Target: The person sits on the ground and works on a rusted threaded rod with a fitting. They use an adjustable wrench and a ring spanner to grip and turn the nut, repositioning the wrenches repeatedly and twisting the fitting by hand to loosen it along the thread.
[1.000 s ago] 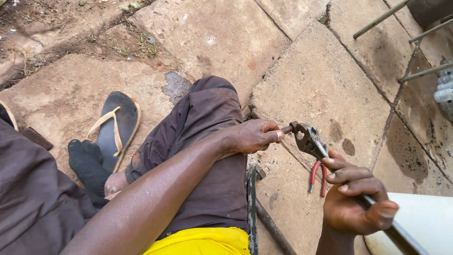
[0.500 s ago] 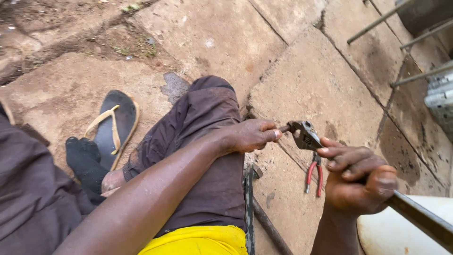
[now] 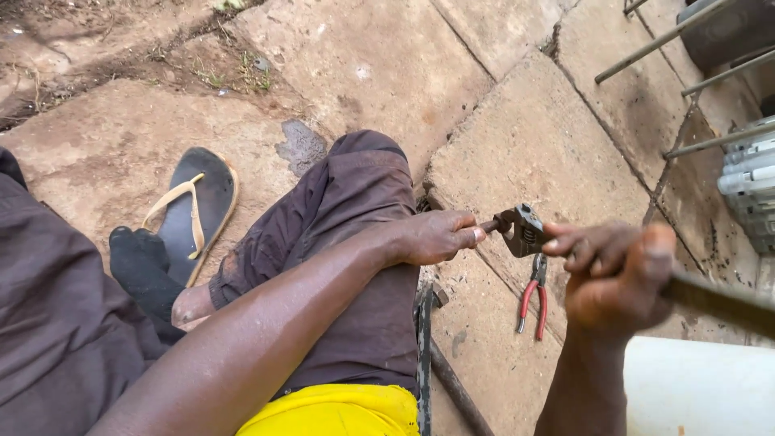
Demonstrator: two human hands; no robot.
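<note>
Steel, dark heavy wrench head [image 3: 523, 230] right of centre: rigid, likely greasy. Right hand [image 3: 617, 278] fingers wrapped shut round its long handle [image 3: 718, 300]; left hand [image 3: 436, 236] fingers pinch small bolt [image 3: 490, 225] at jaw.

Bare concrete slabs [image 3: 533, 137] ahead of both grips, open to pass. Just below the right grip [image 3: 617, 274], red-handled pliers [image 3: 533, 295] on the ground. Metal rods [image 3: 670, 40] and a grille beyond it. Dark bar [image 3: 424, 355] and trousered knee [image 3: 363, 210] under the left grip [image 3: 436, 236].
</note>
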